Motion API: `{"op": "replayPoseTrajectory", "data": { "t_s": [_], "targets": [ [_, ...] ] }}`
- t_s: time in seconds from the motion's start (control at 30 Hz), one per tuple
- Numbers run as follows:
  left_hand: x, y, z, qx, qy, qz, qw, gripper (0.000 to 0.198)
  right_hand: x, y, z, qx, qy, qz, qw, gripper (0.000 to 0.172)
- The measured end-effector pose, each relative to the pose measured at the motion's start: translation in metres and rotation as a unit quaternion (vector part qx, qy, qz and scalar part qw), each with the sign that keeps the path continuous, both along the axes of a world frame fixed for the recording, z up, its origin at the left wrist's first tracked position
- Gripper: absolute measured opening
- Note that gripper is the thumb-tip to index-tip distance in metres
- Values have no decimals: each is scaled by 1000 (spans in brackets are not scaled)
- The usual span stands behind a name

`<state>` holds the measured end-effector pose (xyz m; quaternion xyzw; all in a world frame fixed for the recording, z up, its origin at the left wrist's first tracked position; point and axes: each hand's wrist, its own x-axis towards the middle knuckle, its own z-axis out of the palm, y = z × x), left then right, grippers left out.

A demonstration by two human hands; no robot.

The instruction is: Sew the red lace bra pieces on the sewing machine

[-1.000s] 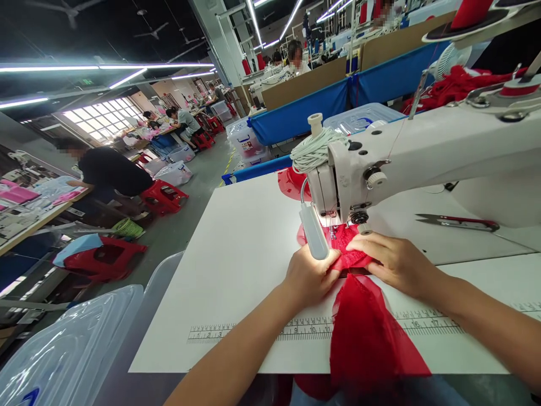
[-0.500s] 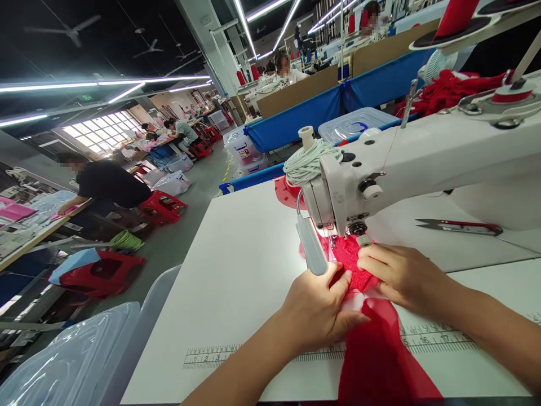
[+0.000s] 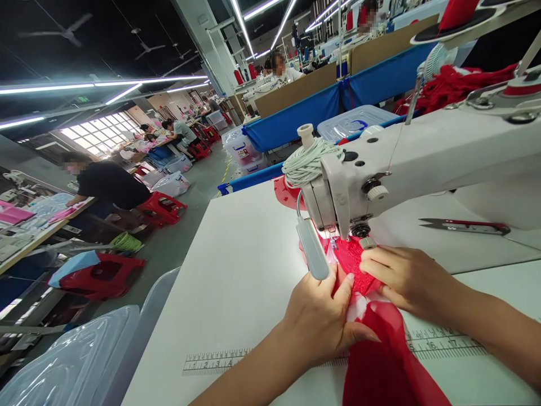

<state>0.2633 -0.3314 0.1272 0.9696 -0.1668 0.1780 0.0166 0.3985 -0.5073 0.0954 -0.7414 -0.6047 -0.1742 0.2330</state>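
Observation:
Red lace fabric (image 3: 358, 269) lies under the needle area of a white sewing machine (image 3: 426, 152), around its presser foot (image 3: 333, 243). My left hand (image 3: 315, 318) rests flat on the fabric just in front of the foot, its fingers extended and thumb spread apart. On the other side, my right hand (image 3: 403, 279) pinches the lace's right edge between closed fingers. A sheer red piece (image 3: 380, 361) runs from the lace toward the table's front edge, with some whitish material between them. A small lamp (image 3: 313, 251) on the machine head partly covers my left fingertips.
Thread snips (image 3: 465, 226) lie right of the needle on the white table (image 3: 236, 270). A printed ruler (image 3: 211, 363) crosses the table's front. Pale cord (image 3: 310, 160) is wound on the machine head. Clear plastic bins (image 3: 93, 349) stand at left; co-workers sit farther away.
The view has shifted slightly. My left thumb has moved a little down and away from its index finger. My right hand keeps its pinch on the lace.

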Motion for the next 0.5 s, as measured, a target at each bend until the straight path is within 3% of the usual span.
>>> {"op": "replayPoseTrajectory", "data": {
  "t_s": [0.23, 0.5],
  "targets": [
    [2, 2, 2, 17, -6, 7, 1000, 93, 3, 0, 9, -13, -13, 16, 1000, 30],
    [4, 8, 0, 29, -8, 27, 999, 92, 7, 2, 13, -19, -44, 15, 999, 28]
  ]
}}
